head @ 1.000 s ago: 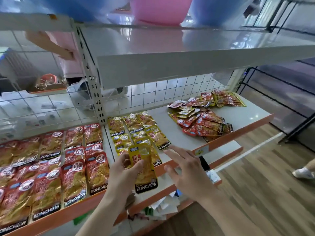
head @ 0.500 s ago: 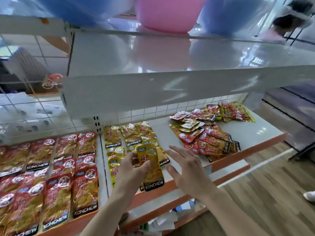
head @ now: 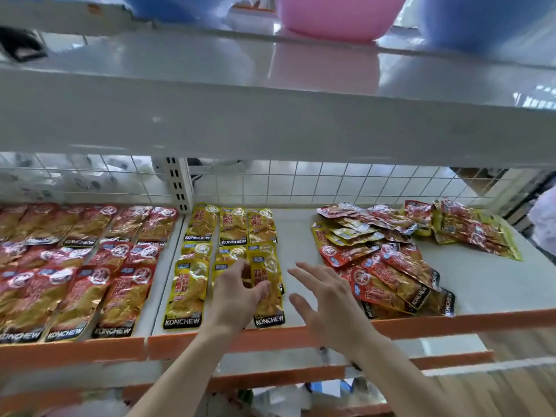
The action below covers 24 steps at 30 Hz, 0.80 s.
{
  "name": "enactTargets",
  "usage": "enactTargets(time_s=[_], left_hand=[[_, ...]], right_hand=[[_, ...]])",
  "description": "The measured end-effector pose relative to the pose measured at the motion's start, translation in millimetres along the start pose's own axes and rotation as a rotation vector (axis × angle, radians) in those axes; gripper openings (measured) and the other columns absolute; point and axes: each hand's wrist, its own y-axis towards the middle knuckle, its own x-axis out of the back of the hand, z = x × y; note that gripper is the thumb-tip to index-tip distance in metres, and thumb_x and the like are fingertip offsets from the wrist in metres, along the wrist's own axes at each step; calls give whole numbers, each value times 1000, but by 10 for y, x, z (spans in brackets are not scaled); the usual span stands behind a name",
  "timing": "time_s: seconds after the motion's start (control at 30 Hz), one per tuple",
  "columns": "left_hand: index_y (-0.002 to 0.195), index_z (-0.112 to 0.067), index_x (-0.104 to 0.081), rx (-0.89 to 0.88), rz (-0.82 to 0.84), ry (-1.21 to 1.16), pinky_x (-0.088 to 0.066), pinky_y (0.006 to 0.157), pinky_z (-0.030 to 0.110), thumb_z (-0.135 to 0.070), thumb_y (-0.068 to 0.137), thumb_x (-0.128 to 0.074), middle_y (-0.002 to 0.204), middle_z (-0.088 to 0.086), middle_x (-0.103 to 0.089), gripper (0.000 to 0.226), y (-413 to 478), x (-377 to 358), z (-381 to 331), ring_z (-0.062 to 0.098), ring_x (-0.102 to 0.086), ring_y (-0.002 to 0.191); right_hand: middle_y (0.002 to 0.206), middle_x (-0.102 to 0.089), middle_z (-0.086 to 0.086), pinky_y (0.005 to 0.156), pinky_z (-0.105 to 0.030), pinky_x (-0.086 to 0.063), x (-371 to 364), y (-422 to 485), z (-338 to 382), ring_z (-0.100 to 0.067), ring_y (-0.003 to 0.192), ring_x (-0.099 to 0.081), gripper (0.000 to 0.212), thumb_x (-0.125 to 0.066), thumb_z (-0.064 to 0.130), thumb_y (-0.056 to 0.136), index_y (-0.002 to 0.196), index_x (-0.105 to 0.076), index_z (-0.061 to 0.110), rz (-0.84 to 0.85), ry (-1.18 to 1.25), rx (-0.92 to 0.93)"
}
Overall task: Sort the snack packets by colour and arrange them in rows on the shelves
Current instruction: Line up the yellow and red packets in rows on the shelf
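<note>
My left hand (head: 237,293) holds a yellow Konchew packet (head: 267,284) flat against the white shelf (head: 481,278), at the front of the third yellow column. More yellow packets (head: 207,227) lie in rows beside and behind it. Red packets (head: 90,266) fill neat rows on the left shelf section. A mixed heap of red and yellow packets (head: 382,260) lies to the right. My right hand (head: 325,299) hovers with spread fingers over the bare strip between the yellow rows and the heap, holding nothing.
An upper white shelf (head: 270,115) overhangs close above, carrying pink (head: 340,16) and blue tubs. A white wire grid (head: 331,185) backs the shelf. The orange front edge (head: 451,322) runs below my hands. A lower shelf holds paper clutter.
My left hand brought the yellow packet down and forward onto the shelf, lining it up with the yellow rows. My head moved closer and lower, so the upper shelf fills more of the view.
</note>
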Motion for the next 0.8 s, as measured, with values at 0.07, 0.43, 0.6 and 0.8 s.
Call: enactTargets(time_s=[0.07, 0.43, 0.6, 0.8], left_hand=[[96, -20, -59, -11, -12, 58, -58, 71, 29, -20, 85, -79, 82, -7, -68, 24, 5, -36, -9, 6, -67, 76], [146, -20, -45, -239, -93, 657, -48, 94, 38, -37, 97, -59, 126, 6, -58, 53, -24, -208, 187, 27, -56, 118], [120, -23, -68, -329, -175, 813, -52, 70, 43, -36, 81, -77, 104, 4, -59, 42, 9, -239, 336, 29, -61, 93], [127, -28, -64, -458, -169, 819, -42, 90, 47, -43, 91, -57, 144, 2, -48, 40, 60, -239, 482, 23, -43, 130]], right_hand=[[149, -44, 12, 114, -38, -28, 9, 29, -52, -8, 138, -35, 47, -58, 37, 96, 142, -49, 31, 7, 14, 26], [147, -49, 9, 114, -45, -31, -240, 115, -311, -14, 138, -38, 45, -58, 37, 96, 140, -53, 29, 37, 99, -6], [148, -44, 13, 113, -39, -26, -336, 87, -345, -8, 138, -32, 42, -55, 44, 97, 137, -54, 30, 37, 43, -9], [148, -44, 11, 109, -43, -21, -477, 41, -325, -10, 141, -27, 50, -29, 56, 91, 128, -54, 33, 21, -92, 43]])
